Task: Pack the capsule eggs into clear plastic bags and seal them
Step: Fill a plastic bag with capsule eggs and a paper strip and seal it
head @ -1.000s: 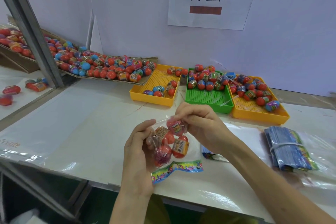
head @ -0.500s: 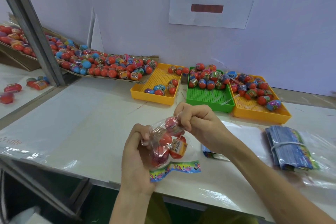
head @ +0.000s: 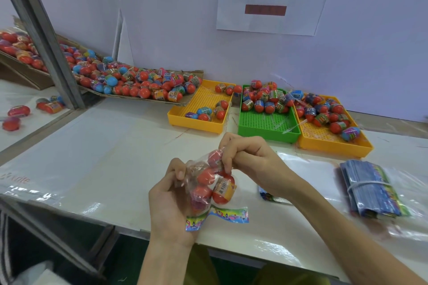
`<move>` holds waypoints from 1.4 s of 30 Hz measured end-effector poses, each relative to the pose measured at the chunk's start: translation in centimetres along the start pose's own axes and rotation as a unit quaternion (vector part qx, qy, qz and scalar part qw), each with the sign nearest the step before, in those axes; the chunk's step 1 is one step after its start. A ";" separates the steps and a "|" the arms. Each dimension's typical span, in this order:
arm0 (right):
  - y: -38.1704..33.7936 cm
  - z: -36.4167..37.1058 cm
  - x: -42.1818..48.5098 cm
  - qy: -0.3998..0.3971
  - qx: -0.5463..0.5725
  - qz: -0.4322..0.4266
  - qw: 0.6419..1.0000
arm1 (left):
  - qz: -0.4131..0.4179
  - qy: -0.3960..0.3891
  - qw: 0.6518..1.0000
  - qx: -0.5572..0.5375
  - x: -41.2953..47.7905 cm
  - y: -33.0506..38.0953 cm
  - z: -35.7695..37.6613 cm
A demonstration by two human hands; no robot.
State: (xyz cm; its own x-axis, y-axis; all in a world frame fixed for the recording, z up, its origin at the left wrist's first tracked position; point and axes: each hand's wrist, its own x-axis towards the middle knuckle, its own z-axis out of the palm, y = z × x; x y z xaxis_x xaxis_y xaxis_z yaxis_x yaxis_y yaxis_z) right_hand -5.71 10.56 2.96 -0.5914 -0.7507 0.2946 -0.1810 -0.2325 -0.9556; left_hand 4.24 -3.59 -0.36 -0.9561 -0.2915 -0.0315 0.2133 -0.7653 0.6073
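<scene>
A clear plastic bag (head: pixel 209 180) holding several red capsule eggs hangs above the table's front edge, between both hands. My left hand (head: pixel 170 201) grips its left side, thumb and fingers curled round the plastic. My right hand (head: pixel 247 157) pinches the bag's top corner with curled fingers. A colourful printed header strip (head: pixel 222 214) dangles below the bag. Loose capsule eggs (head: pixel 139 83) lie heaped on a cardboard sheet at the back left.
A yellow tray (head: pixel 199 120), a green tray (head: pixel 266 127) and another yellow tray (head: pixel 333 143) with eggs stand at the back. A banded stack of printed header cards (head: pixel 370 190) lies on the right. A metal post (head: pixel 46 37) rises at left.
Both hands and the bag have shifted slightly toward me. My left hand's fingers have closed further around the bag's side, and the right hand's pinch stays at the top.
</scene>
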 end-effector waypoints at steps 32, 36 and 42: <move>-0.1 0.4 -0.5 0.044 -0.212 0.089 0.972 | 0.195 -0.042 0.956 0.215 -0.3 -1.3 0.4; 0.1 0.8 -0.5 0.012 -0.255 0.103 0.961 | 0.211 -0.049 0.939 0.266 -0.4 -1.7 0.7; 0.2 0.8 -0.6 0.006 -0.231 0.102 0.968 | 0.178 -0.064 0.952 0.240 -0.6 -1.7 0.9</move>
State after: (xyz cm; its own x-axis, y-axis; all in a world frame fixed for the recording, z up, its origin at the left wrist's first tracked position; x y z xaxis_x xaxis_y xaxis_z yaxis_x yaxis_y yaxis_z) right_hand -4.75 10.42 2.63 -0.6605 -0.7437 0.1032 -0.3896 0.2220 -0.8939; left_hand 4.26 -1.65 -0.68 -0.8633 -0.3874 0.3234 0.4421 -0.2714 0.8549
